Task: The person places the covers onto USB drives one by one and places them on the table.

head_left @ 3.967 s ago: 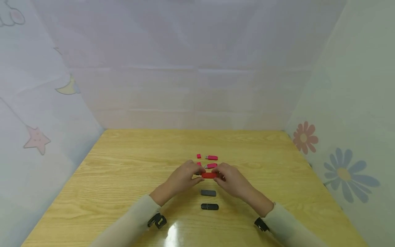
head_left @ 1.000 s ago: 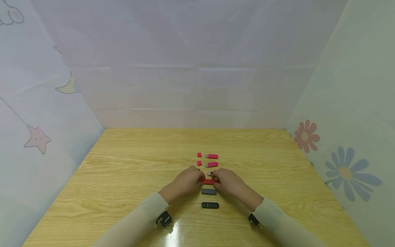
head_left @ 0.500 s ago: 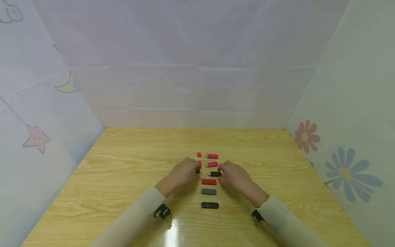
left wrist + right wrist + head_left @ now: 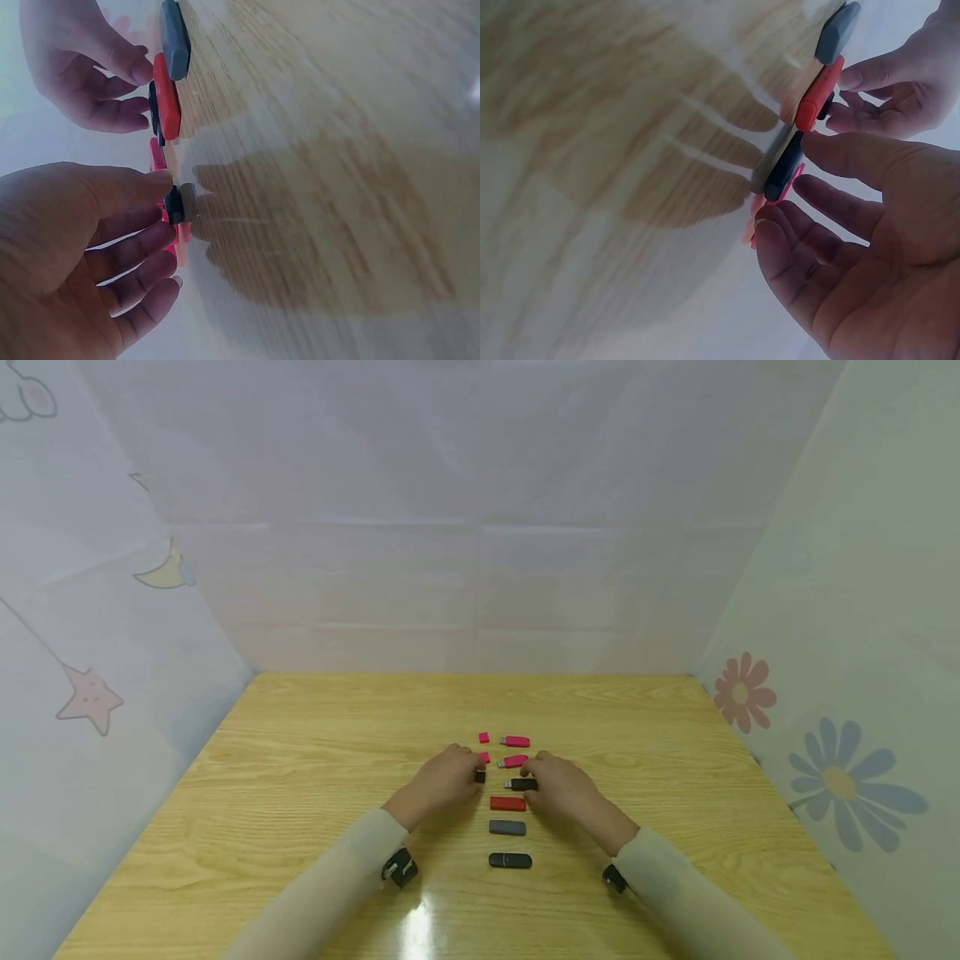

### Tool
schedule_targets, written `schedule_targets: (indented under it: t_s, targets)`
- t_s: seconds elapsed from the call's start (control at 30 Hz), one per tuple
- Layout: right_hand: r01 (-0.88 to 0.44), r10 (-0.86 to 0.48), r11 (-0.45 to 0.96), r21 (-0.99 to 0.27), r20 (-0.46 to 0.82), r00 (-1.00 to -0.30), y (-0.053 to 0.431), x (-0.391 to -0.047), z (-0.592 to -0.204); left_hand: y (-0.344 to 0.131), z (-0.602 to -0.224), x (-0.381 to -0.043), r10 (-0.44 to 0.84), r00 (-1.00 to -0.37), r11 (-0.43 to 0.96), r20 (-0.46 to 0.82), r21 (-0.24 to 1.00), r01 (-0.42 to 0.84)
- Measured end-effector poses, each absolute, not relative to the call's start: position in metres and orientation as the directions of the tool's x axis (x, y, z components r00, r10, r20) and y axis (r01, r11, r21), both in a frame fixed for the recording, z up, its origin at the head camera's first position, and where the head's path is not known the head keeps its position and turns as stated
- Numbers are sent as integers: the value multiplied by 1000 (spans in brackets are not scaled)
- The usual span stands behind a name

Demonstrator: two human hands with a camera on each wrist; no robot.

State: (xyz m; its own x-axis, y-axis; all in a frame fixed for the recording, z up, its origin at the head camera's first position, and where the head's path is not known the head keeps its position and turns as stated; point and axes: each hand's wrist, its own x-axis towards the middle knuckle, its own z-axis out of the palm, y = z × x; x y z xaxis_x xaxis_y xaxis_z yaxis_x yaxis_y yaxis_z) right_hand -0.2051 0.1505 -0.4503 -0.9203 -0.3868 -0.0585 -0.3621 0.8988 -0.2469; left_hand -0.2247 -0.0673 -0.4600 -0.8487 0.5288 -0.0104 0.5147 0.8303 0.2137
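Note:
The left hand (image 4: 447, 775) is at a small black cap (image 4: 174, 205), pinching it between thumb and index finger close to the table; the other fingers are loosely bent. To its right, the right hand (image 4: 562, 783) has thumb and index finger on either side of a black USB stick (image 4: 521, 784) at its right end. That stick's bare metal plug points left toward the cap. Just nearer lies a red USB stick (image 4: 507, 804) with no plug showing. Beyond are two pink USB sticks (image 4: 516, 742) with bare plugs, each with a pink cap (image 4: 483, 737) to its left.
Nearer the person, a grey USB stick (image 4: 507, 827) and a black USB stick with a light band (image 4: 510, 861) lie in the same column. The glossy wooden table (image 4: 300, 760) is bounded by a pale back curtain (image 4: 480, 568) and printed side curtains.
The red USB stick, held by both hands earlier, now lies on the table. Both hands have moved away from it to the black cap and black USB stick just beyond.

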Motion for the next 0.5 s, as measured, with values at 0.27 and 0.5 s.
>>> schedule_targets:
  t_s: [0.27, 0.5]
  targets:
    - [-356, -385, 901, -247, -84, -919, 147, -207, -451, -65, -466, -230, 534, -845, 829, -15, 207, 520]
    - [-345, -377, 908, -238, -103, -921, 146, -210, -453, -65, -467, -232, 553, -833, 816, 1, 199, 542]
